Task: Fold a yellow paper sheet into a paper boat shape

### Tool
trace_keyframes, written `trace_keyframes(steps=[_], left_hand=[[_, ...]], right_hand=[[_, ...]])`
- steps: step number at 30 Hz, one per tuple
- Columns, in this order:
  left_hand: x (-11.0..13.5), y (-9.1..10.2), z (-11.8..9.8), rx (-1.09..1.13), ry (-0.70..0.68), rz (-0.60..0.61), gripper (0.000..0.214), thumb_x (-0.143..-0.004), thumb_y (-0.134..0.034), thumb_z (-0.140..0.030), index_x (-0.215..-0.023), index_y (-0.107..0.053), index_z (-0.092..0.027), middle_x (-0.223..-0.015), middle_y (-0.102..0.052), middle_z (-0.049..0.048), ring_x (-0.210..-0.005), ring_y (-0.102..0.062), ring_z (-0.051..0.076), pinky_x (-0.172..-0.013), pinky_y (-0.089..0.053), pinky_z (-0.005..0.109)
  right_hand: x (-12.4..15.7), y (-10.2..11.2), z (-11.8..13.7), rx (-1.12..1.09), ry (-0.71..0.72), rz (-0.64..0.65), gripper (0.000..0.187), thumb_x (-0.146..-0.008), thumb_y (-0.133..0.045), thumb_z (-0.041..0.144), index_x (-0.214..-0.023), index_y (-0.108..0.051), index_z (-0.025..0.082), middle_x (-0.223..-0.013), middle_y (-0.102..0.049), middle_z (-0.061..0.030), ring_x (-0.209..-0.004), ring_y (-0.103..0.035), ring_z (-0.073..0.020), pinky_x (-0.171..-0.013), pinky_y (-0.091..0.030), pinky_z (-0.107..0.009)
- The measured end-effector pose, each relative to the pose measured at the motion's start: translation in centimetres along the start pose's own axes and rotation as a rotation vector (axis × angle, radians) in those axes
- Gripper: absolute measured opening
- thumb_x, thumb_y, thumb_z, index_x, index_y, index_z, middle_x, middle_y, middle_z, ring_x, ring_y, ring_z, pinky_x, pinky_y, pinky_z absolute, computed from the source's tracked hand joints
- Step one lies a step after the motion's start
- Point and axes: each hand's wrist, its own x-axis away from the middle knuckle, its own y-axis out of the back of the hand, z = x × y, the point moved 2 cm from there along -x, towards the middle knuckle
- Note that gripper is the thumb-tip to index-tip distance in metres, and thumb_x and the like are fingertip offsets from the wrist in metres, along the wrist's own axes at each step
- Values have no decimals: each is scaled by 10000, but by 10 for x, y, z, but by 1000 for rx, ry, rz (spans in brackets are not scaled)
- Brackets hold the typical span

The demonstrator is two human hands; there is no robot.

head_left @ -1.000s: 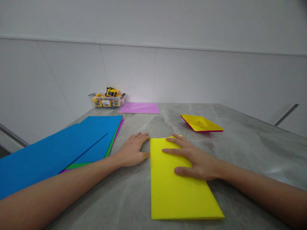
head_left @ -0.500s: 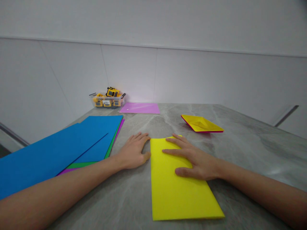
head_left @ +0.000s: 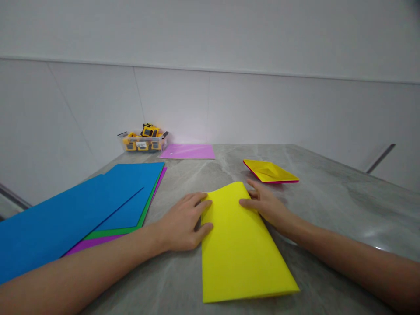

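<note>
A folded sheet of yellow paper lies in front of me on the grey table, its far right corner raised. My right hand pinches the far right edge, thumb on top and some fingers behind the paper. At the left edge, my left hand rests with its fingers apart, the thumb and fingertips lying on the paper. Beyond my right hand sits a folded paper boat, yellow on top with red showing below.
Blue sheets overlap green and purple ones on the left. A clear plastic box with yellow toy vehicles stands at the back left, beside a pink packet. A pale wall borders the table's far side.
My right hand has gone from lying flat on the yellow paper to gripping its far right edge, which has lifted. My left thumb and fingertips have moved onto the left edge.
</note>
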Motion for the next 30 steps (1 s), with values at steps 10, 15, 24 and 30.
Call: trace_keyframes(steps=[10,15,24,30], left_hand=[[-8,10,-13,1155,459,-163,462,-849,-530,-336,-1247,-513,-101,-1135,-667,161,-950,-673,253,-829,-535,387],[-3,5,-17,1447,455,-152,336,-836,-597,-410,-1011,-638,-127,-925,-728,111,-734,-705,206,-617,-548,283],[0,-3,-14,1587,413,-103,360,-768,-693,-426,-921,-656,-102,-850,-733,113,-657,-698,172,-577,-563,247],[-4,-6,-12,1510,554,-141,235,-843,-602,-293,-925,-654,-79,-824,-735,124,-653,-702,169,-576,-559,235]], right_hand=[[10,-6,16,-367,127,98,628,-691,-715,247,-1252,-433,232,-1198,-629,-97,-857,-690,-243,-700,-569,-347],[14,-3,18,-379,175,117,781,-708,-704,282,-1379,-306,257,-1324,-539,-111,-952,-664,-263,-748,-569,-376],[12,-3,16,-350,148,164,756,-740,-678,299,-1392,-297,256,-1297,-556,-117,-936,-670,-266,-766,-566,-396],[7,2,11,8,211,85,826,-820,-584,386,-1484,-106,271,-1351,-482,-140,-1063,-610,-296,-869,-518,-503]])
